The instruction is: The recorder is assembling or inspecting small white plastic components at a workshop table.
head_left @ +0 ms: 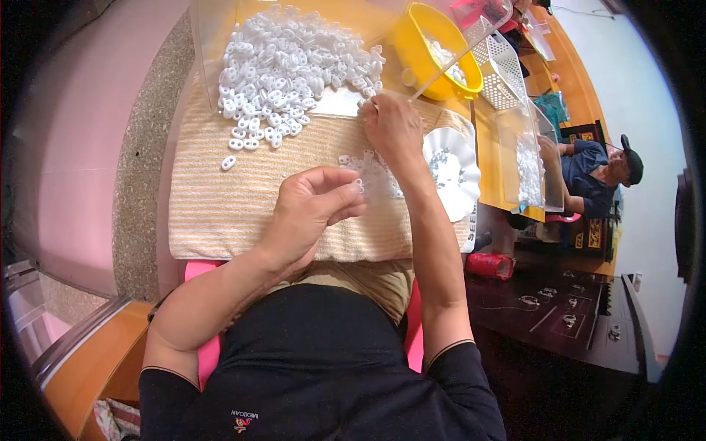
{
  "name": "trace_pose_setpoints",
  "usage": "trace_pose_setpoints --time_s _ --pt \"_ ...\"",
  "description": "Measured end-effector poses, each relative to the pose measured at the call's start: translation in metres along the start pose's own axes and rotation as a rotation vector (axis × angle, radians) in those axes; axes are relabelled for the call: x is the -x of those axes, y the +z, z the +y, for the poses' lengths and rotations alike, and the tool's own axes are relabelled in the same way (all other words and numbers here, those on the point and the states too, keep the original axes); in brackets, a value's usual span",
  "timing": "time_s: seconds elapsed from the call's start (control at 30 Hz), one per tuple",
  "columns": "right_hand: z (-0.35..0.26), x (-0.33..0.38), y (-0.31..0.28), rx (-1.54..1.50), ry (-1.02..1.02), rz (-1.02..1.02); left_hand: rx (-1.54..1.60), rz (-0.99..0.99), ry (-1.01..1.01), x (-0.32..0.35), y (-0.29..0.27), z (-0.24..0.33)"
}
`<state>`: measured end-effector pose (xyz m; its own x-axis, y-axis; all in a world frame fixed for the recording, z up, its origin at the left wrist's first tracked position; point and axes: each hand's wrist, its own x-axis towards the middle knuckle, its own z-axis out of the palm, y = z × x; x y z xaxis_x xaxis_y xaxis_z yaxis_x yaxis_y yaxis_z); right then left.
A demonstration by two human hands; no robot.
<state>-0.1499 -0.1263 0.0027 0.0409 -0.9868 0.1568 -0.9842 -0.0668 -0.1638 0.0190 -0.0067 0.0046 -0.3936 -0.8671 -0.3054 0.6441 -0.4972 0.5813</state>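
Note:
My left hand (312, 209) is closed above the striped towel, thumb and fingertips pinching a small white plastic piece (360, 187). Farther off, my right hand (395, 128) has its fingers drawn together at the right edge of a big heap of white two-holed oval plastic pieces (283, 62); what they grip is too small to make out. Between my hands lies a cluster of small whitish, partly see-through pieces (375, 176). Right of my right forearm sits a white fluted dish (465, 192) with many small greyish parts in it.
A yellow tub (412, 37) with white pieces stands beyond my right hand, beside a white perforated basket (500, 70). Clear panel edges rise around the heap. The striped towel (220, 198) covers the near tabletop. At the far right, a person (596, 173) sits by another clear bin (528, 173).

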Motion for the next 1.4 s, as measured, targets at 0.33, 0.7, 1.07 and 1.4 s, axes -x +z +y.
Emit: trace_pose_setpoints --time_s 0.33,0.7,1.07,1.4 --pt "0.011 0.035 -0.003 -0.547 -0.063 0.239 0.007 0.004 0.014 -0.001 -0.001 -0.001" --pt "0.026 0.089 -0.026 -1.393 0.277 0.039 -0.019 0.027 0.001 -0.001 0.001 -0.004" --pt "0.029 0.115 -0.026 -1.491 0.303 -0.028 -0.033 0.024 -0.012 -0.002 0.000 -0.008" --pt "0.026 0.125 -0.022 -1.517 0.263 -0.069 -0.040 0.005 -0.015 -0.003 -0.003 -0.010"
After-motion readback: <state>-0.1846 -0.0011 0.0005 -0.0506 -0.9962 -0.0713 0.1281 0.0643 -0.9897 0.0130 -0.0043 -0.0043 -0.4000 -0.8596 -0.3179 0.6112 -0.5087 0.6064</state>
